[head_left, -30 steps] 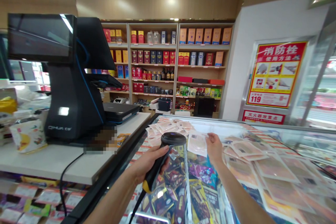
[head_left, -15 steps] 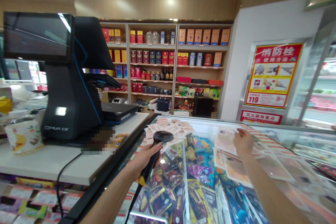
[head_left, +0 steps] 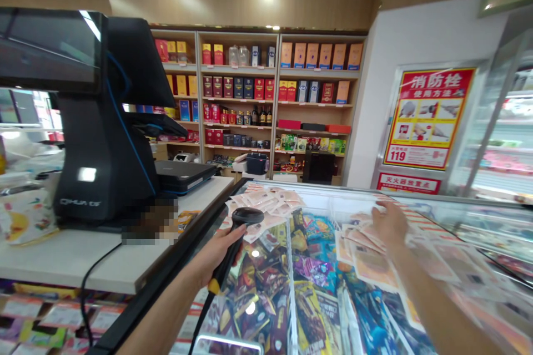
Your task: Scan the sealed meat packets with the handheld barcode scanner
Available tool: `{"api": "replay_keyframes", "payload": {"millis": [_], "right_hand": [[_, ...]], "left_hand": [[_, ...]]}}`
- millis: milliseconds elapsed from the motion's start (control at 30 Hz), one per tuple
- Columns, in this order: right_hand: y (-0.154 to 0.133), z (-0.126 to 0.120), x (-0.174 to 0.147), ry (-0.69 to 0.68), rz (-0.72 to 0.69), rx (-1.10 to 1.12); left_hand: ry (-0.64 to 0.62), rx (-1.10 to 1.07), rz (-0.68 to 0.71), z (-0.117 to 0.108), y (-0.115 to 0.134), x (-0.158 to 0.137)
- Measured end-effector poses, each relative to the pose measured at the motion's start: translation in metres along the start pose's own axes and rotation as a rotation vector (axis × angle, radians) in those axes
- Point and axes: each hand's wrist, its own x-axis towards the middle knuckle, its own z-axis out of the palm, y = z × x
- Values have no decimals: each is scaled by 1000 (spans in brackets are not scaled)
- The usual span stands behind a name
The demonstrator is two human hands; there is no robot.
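My left hand [head_left: 222, 252] is wrapped round the handle of a black barcode scanner [head_left: 247, 215] with a yellow trigger area and a trailing cable. The scanner's head is above the glass freezer lid, close to a spread of flat clear packets [head_left: 270, 199]. My right hand [head_left: 390, 223] hovers low over another group of flat, pale packets [head_left: 370, 255] on the right of the lid. Its thumb and forefinger look apart, and the palm side is hidden. More such packets [head_left: 458, 260] lie to the right of my forearm.
Wrapped ice creams [head_left: 266, 288] fill the freezer below the glass. At left, a checkout terminal [head_left: 100, 150] stands on a white counter [head_left: 125, 269]. Shelves of boxed bottles [head_left: 237, 89] line the back, and a red fire-hydrant sign [head_left: 428, 116] hangs at right.
The pale packet under my right fingers has left its spot, and smaller overlapping packets show there. My right hand has shifted slightly right. My left hand keeps the scanner; the view has turned a little.
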Motion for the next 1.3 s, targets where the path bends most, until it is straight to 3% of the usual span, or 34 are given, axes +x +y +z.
{"api": "replay_keyframes", "payload": {"millis": [133, 233, 300, 500, 600, 733, 967, 1133, 1300], "right_hand": [[-82, 29, -49, -237, -195, 222], [-138, 49, -96, -530, -366, 279], [-167, 56, -124, -652, -431, 270], [-219, 57, -166, -761, -578, 139], [-219, 53, -165, -735, -629, 70], [-194, 52, -153, -712, -596, 167], [-135, 52, -129, -684, 0, 688], [-114, 41, -108, -447, 88, 561], [-94, 43, -89, -263, 265, 763]], "left_hand": [[38, -1, -25, -6, 1, -6], [102, -10, -21, -14, 1, -11], [145, -10, -12, -21, 0, -15], [210, -56, -31, -42, -5, -21], [194, -53, -33, -46, -8, -23], [155, -44, -34, -44, -8, -21], [46, -33, -26, -21, -8, -15], [-59, -58, -36, 1, -4, -15], [-142, -78, -65, 18, 0, -11]]}}
